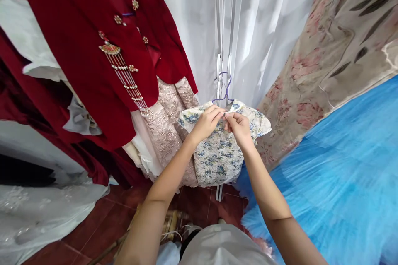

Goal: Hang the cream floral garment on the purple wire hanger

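A short-sleeved blouse with a blue floral print (214, 159) hangs in front of me on a purple hanger (228, 87). Both of my hands meet at the front of its neckline. My left hand (209, 121) is closed, its fingertips pinching the collar edge. My right hand (238, 126) pinches the same spot from the other side, its fingers curled. Whatever small fastening may lie between the fingertips is too small to make out.
On the left hangs a dark red jacket (77, 49) with a beaded brooch (112, 49). A blue tulle skirt (342, 165) and a floral cloth (304, 74) fill the right. White curtains (186, 16) and a metal pole (230, 20) stand behind. Below lies a red tiled floor (199, 205).
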Available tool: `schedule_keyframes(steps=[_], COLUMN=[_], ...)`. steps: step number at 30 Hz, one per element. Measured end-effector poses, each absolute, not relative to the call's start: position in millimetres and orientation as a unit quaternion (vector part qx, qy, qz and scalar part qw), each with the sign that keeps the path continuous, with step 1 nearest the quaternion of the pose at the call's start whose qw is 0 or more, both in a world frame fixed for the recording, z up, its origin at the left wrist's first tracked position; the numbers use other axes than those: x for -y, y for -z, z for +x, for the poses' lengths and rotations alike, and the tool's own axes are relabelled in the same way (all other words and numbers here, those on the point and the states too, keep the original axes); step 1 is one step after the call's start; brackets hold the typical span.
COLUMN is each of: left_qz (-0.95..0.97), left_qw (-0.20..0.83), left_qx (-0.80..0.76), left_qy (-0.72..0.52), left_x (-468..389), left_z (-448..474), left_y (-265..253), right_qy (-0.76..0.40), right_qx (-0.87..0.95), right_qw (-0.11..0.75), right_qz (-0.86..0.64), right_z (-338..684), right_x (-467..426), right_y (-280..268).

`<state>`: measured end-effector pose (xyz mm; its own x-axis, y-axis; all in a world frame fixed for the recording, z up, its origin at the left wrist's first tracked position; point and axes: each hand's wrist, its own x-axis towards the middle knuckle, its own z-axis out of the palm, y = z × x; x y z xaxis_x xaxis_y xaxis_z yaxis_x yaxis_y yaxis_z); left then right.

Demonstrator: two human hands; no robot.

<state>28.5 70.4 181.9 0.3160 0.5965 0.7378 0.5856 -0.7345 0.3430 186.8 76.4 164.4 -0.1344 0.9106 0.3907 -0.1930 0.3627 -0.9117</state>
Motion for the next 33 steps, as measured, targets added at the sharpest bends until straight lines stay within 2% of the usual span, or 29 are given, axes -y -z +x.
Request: schedule_keyframes(steps=[3,7,11,14,17,22,25,29,33], left_qz=[0.824,0.79,0.724,0.771,0.78,0.561,0.458,0.541,0.713], left_qw=[-0.028,-0.077,-0.096,-0.045,0.029,0.206,0.314,0.339,0.363], left_qx=[-0.351,-0.329,-0.367,-0.363,-0.388,-0.454,-0.446,-0.444,-0.416], left_qy=[-0.443,-0.511,-0.576,-0.521,-0.49,-0.66,-0.702,-0.628,-0.433], left_x=[-85.4,-89.8,-93.8,-102.6,-117.9,-125.8,-98.5,-45.2,-10.4], left_z=[30.8,26.3,-18.2,-82.1,-146.1,-178.4,-152.3,-97.0,-37.4], left_y=[-184.8,-198.9,-230.9,-236.2,-210.7,-121.4,-68.5,-33.6,-40.4], right_qy=[-0.414,-0.367,-0.395,-0.426,-0.474,-0.515,-0.455,-0.343,-0.429], right_qx=[0.601,0.589,0.562,0.539,0.529,0.533,0.568,0.622,0.671], right_qw=[0.598,0.595,0.563,0.552,0.529,0.491,0.448,0.407,0.419], right_qz=[-0.332,-0.406,-0.46,-0.473,-0.464,-0.458,-0.52,-0.574,-0.436], right_z=[181.2,163.6,152.7,150.1,139.4,115.6,119.8,135.4,141.3], right_x=[-80.0,-83.8,-62.7,-30.8,-3.7,4.7,2.9,11.2,23.9], right_y=[-157.2,-128.1,-84.9,-60.9,-48.4,-31.1,-13.3,1.0,-11.9])
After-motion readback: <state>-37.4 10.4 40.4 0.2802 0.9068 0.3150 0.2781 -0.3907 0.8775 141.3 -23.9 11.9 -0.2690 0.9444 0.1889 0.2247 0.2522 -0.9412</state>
